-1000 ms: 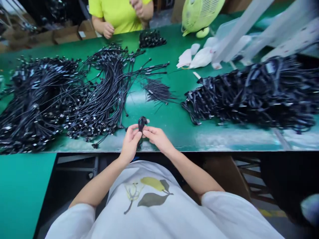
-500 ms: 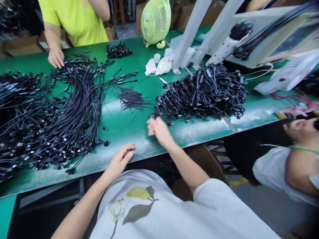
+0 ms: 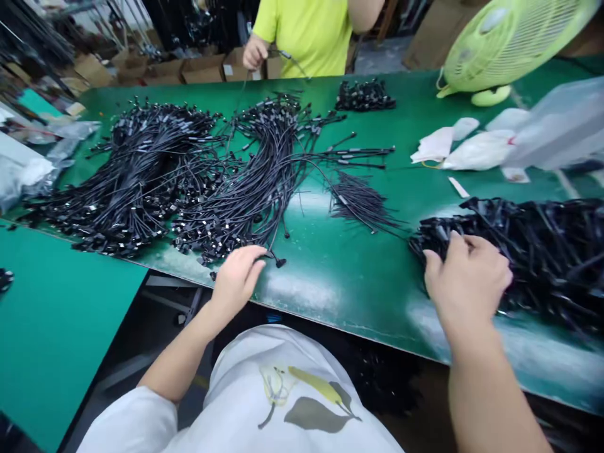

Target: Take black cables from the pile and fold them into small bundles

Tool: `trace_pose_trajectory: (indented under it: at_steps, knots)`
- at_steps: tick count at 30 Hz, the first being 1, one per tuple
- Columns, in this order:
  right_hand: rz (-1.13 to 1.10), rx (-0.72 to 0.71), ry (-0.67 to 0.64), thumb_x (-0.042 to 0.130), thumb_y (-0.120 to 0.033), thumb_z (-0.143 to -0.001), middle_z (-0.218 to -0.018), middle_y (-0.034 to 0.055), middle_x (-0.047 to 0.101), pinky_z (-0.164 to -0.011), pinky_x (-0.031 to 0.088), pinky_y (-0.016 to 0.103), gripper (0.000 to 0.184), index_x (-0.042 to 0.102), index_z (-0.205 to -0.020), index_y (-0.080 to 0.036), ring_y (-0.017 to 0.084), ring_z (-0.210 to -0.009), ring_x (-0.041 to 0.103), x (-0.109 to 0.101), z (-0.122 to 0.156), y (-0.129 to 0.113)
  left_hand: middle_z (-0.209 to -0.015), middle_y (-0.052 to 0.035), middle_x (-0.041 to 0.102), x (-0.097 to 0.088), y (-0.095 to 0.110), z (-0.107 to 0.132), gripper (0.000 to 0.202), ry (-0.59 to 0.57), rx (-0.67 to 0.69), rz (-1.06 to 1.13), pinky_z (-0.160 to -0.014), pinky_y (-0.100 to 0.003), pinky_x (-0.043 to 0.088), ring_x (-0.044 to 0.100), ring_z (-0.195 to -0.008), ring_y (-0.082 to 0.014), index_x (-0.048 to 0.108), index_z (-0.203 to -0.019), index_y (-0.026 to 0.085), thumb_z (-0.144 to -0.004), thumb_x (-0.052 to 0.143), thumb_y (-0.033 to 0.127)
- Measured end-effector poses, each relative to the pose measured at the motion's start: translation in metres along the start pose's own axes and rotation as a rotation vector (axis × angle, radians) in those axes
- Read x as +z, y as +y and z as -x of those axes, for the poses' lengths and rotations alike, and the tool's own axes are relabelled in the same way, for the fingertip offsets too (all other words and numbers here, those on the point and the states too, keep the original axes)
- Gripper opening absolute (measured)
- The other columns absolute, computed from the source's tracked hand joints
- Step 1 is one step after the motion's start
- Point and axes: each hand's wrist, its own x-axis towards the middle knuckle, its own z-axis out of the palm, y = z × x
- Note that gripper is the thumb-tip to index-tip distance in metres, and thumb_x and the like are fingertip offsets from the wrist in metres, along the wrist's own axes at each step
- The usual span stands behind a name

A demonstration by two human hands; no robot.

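My left hand (image 3: pixel 239 277) is at the near end of a loose heap of black cables (image 3: pixel 264 182). Its thumb and fingertips are slightly apart, beside a cable plug (image 3: pixel 280 262) lying on the green table. I cannot see it grip anything. My right hand (image 3: pixel 467 280) rests over the left end of a pile of coiled, tied black cables (image 3: pixel 542 251). Its thumb and index finger are spread, touching the coils. The other fingertips are partly hidden, and motion blurs the pile.
A second cable heap (image 3: pixel 141 170) lies at left. Thin black ties (image 3: pixel 361 200) sit mid-table, with small black parts (image 3: pixel 365 95) behind. A green fan (image 3: pixel 514 44) and white crumpled items (image 3: pixel 476 150) stand right. Opposite, a person in yellow (image 3: pixel 311 38) holds a cable.
The view has swung left. My right hand, earlier closed around a small black cable coil, has moved right onto the coiled pile. My left hand has shifted left to the loose cables' plugs.
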Motion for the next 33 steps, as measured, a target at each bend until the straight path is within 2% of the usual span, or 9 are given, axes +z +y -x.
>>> trace_pose_trajectory:
  at_steps: [2,5,8,14,18,22,27,29,33]
  knots:
    - [-0.160,-0.203,-0.074,0.041,-0.039,-0.095,-0.121,0.0218,0.060,-0.088,0.049,0.053,0.045,0.059,-0.128,-0.015,0.038,-0.110,0.057,-0.008,-0.010,-0.027,-0.121,-0.0107,0.065,-0.010,-0.016,-0.023,0.030,0.022,-0.005,-0.139,-0.101,-0.037,0.044,0.058,-0.114,-0.0218,0.058,-0.122,0.018,-0.098,0.044,0.030]
    - [-0.348,-0.480,-0.280,0.041,-0.032,-0.096,-0.112,0.0129,0.067,-0.090,0.051,0.041,0.035,0.065,-0.117,-0.016,0.027,-0.103,0.063,-0.010,-0.030,-0.088,-0.130,-0.0161,0.059,-0.004,-0.044,-0.076,0.038,-0.185,-0.070,-0.358,-0.102,-0.041,0.042,0.053,-0.121,-0.0276,0.055,-0.129,0.013,-0.098,0.043,0.033]
    - [-0.299,-0.626,-0.391,0.040,-0.029,-0.098,-0.111,0.0095,0.068,-0.085,0.049,0.034,0.033,0.067,-0.115,-0.018,0.023,-0.099,0.063,-0.003,-0.054,-0.155,-0.112,-0.0189,0.065,0.009,-0.073,-0.121,0.029,-0.342,-0.179,-0.428,-0.093,-0.041,0.046,0.059,-0.110,-0.0314,0.066,-0.109,0.009,-0.093,0.052,0.028]
    - [-0.092,-0.831,-0.326,0.037,-0.014,-0.096,-0.131,0.0165,0.056,-0.084,0.044,0.034,0.042,0.051,-0.135,-0.014,0.024,-0.110,0.055,0.040,-0.114,-0.235,-0.098,-0.0096,0.067,0.011,-0.097,-0.129,0.022,-0.308,-0.157,-0.305,-0.087,-0.033,0.048,0.063,-0.096,-0.0235,0.070,-0.101,0.016,-0.091,0.054,0.026]
    - [-0.063,-0.911,-0.348,0.042,-0.010,-0.093,-0.102,0.0168,0.065,-0.081,0.043,0.032,0.027,0.066,-0.105,-0.010,0.024,-0.098,0.056,0.048,-0.137,-0.257,-0.096,-0.0091,0.067,0.004,-0.092,-0.119,0.021,-0.256,-0.137,-0.213,-0.087,-0.035,0.048,0.063,-0.094,-0.0231,0.068,-0.103,0.015,-0.090,0.055,0.024]
    - [-0.161,-1.037,-0.203,0.030,-0.015,-0.099,-0.118,0.0136,0.060,-0.088,0.040,0.031,0.034,0.061,-0.114,-0.015,0.022,-0.110,0.050,0.004,-0.135,-0.264,-0.097,-0.0079,0.068,-0.014,-0.082,-0.113,0.026,-0.192,-0.114,-0.062,-0.088,-0.033,0.048,0.062,-0.095,-0.0201,0.066,-0.097,0.016,-0.097,0.041,0.026]
    - [-0.257,-0.963,0.052,0.028,-0.026,-0.101,-0.104,0.0123,0.061,-0.083,0.039,0.034,0.035,0.062,-0.107,-0.017,0.023,-0.097,0.052,-0.032,-0.165,-0.256,-0.060,0.0023,0.054,-0.079,-0.053,-0.102,0.027,0.078,-0.058,0.710,-0.060,-0.022,0.045,0.052,-0.058,-0.0096,0.065,-0.089,0.017,-0.096,0.049,0.037]
    - [-0.251,-0.783,-0.039,0.036,-0.026,-0.099,-0.102,0.0131,0.062,-0.079,0.038,0.033,0.029,0.063,-0.103,-0.014,0.023,-0.091,0.054,-0.020,-0.184,-0.250,-0.051,0.0061,0.041,-0.111,-0.040,-0.097,0.025,0.153,-0.105,0.942,-0.046,-0.018,0.034,0.038,-0.045,-0.0057,0.065,-0.083,0.016,-0.092,0.057,0.038]
    - [-0.316,-0.623,-0.313,0.054,-0.021,-0.089,-0.085,0.0090,0.066,-0.071,0.039,0.028,0.014,0.064,-0.082,-0.013,0.019,-0.079,0.056,0.016,-0.195,-0.239,-0.050,0.0076,0.032,-0.153,-0.037,-0.073,0.022,0.067,-0.297,1.163,-0.039,-0.017,0.024,0.028,-0.039,-0.0040,0.067,-0.093,0.013,-0.090,0.060,0.034]
